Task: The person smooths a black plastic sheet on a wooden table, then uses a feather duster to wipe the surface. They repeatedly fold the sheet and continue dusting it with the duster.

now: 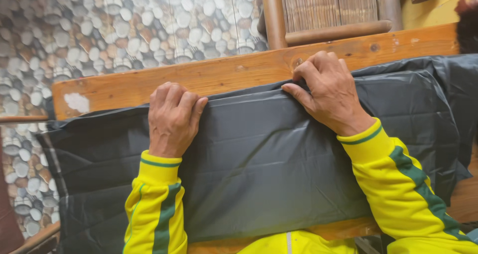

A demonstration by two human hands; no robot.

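Both hands, left hand [172, 118] and right hand [326, 91], pinch the dark plastic sheet's [269, 159] far edge on a wooden table [124, 87].

Setting: most likely a domestic room or a small informal workspace; which of the two cannot be told. Evidence: floor covering printed with rounded grey and brown pebbles [124, 30]; plain orange-brown wooden plank table with visible knots [239, 72]; brown wooden chair with a slatted bamboo back [323, 10] just beyond it; yellow painted wall [438, 10] at the upper right.
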